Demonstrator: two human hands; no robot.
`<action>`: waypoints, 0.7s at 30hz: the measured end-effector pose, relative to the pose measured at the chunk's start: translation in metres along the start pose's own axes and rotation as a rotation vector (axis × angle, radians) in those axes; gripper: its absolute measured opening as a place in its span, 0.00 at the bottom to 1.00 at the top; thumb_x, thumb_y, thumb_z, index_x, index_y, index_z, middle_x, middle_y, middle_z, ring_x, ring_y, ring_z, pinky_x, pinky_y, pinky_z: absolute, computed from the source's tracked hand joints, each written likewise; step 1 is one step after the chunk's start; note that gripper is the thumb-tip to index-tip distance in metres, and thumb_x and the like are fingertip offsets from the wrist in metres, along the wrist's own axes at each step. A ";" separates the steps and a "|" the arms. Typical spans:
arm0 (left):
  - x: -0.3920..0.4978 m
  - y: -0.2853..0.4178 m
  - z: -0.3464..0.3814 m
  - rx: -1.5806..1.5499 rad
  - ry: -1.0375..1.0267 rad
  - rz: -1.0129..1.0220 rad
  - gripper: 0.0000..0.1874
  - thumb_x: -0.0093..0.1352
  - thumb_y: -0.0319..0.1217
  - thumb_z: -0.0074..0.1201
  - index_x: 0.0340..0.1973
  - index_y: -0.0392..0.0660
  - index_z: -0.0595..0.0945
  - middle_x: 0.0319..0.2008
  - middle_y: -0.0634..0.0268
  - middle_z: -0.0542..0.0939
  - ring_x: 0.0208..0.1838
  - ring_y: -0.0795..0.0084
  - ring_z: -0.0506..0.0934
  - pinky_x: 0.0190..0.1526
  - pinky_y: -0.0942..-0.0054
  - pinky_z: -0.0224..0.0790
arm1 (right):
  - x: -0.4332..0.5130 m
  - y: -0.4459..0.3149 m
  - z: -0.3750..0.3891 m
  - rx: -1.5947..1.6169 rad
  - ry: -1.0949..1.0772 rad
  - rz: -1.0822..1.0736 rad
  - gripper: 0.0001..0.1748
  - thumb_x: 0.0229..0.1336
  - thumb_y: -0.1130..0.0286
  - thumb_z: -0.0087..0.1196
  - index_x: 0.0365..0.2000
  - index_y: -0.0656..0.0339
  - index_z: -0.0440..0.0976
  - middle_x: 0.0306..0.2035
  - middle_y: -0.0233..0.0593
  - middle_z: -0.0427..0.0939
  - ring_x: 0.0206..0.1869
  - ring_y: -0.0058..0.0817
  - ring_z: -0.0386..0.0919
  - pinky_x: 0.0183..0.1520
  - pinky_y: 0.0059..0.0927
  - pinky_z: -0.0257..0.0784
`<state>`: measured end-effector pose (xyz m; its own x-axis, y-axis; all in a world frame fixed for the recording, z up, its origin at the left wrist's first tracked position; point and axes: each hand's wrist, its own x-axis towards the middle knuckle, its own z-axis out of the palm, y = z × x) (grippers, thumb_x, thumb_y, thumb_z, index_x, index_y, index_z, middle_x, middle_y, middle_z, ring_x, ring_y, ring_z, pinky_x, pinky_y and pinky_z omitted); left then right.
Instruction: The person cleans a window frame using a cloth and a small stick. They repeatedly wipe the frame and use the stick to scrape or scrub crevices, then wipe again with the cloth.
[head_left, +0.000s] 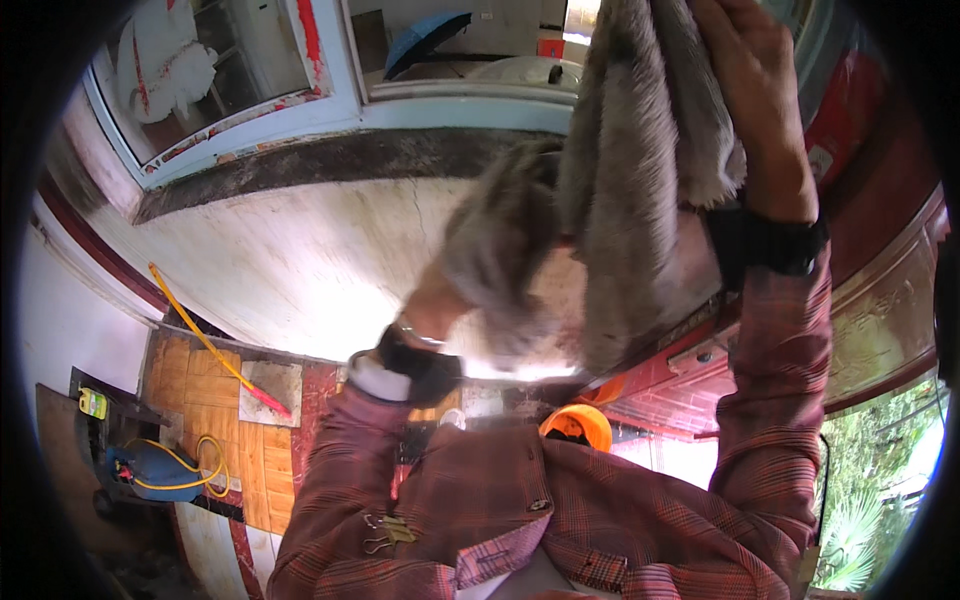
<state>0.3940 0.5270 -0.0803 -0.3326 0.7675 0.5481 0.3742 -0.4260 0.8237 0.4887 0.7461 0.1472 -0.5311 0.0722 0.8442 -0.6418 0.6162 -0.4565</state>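
Observation:
A grey-brown plush cloth (626, 172) hangs in long folds before the window. High at the right, my right hand (757, 82) grips its upper part, with the fingertips partly cut off by the picture's top. Lower and to the left, my left hand (439, 300) is wrapped in a blurred bunch of similar cloth (506, 240), which hides most of the fingers. Whether both pieces are one cloth cannot be told. Behind them are the pale wall (322, 225) and the dark sill (322, 161) under a light-blue window frame (450, 116).
An open red-brown door (877, 315) stands on the right, with greenery beyond. Below is an orange bucket (592, 424) with something dark inside. At the left are a yellow-and-red rod (202, 330), a blue tank (154, 469) with a yellow hose, and a yellow-green container (92, 403).

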 end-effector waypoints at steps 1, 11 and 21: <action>0.014 0.003 0.011 -0.062 -0.015 0.041 0.23 0.71 0.33 0.46 0.61 0.41 0.66 0.59 0.60 0.71 0.54 0.68 0.74 0.58 0.68 0.68 | 0.018 -0.003 0.007 -0.075 -0.037 -0.003 0.10 0.63 0.76 0.46 0.40 0.71 0.74 0.29 0.31 0.76 0.32 0.16 0.71 0.35 0.18 0.69; 0.058 0.035 0.003 -1.611 -0.057 -0.111 0.21 0.73 0.41 0.44 0.55 0.41 0.71 0.50 0.59 0.76 0.50 0.66 0.76 0.52 0.66 0.71 | 0.121 0.119 0.138 -0.783 -0.683 -0.461 0.13 0.53 0.71 0.55 0.41 0.55 0.77 0.36 0.42 0.80 0.38 0.39 0.79 0.44 0.40 0.74; 0.037 0.016 -0.079 -1.677 0.184 -0.130 0.19 0.73 0.40 0.45 0.55 0.43 0.71 0.49 0.60 0.77 0.49 0.65 0.76 0.49 0.66 0.73 | 0.148 0.173 0.295 -0.869 -1.034 -0.245 0.20 0.54 0.68 0.56 0.49 0.56 0.75 0.48 0.47 0.76 0.51 0.38 0.75 0.55 0.37 0.68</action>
<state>0.3193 0.5104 -0.0351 -0.4194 0.8253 0.3781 -0.8852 -0.4641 0.0311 0.1359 0.6323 0.1106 -0.8677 -0.4849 0.1096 -0.4318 0.8444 0.3171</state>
